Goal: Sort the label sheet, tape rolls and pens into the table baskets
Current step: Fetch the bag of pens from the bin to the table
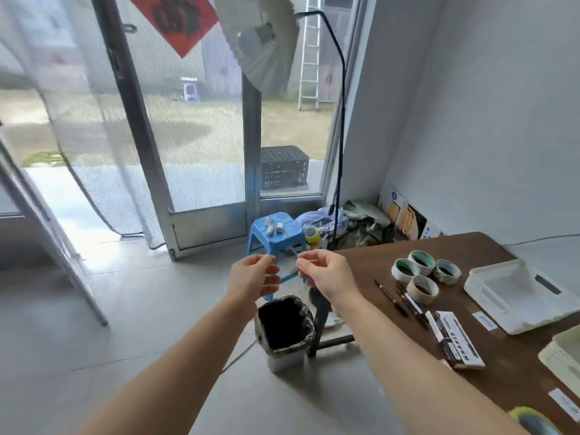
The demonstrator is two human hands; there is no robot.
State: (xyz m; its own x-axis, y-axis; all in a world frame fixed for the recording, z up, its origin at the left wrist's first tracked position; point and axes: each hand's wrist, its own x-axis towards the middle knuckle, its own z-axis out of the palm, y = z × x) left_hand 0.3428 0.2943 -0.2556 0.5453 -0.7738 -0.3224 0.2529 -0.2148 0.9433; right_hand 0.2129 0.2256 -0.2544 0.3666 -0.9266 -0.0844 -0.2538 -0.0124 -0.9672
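Both arms reach out to the left of the brown table point(357, 268), above a bin. My left hand point(252, 279) and my right hand point(323, 276) face each other with fingertips pinched, and a thin clear film point(284, 277), barely visible, seems stretched between them. Several tape rolls point(422, 288) lie grouped on the table. Beside them are dark pens point(391, 299) and a black-and-white pen box point(455, 339). A white basket point(489, 293) stands to the right, and another pale basket point(558, 359) shows at the frame's right edge.
A lined trash bin point(273, 350) stands on the floor under my hands. Behind it are a blue plastic stool point(266, 235) and a dark stool leg. Small paper labels point(485, 320) lie on the table by the baskets. A lamp stand and clutter fill the corner.
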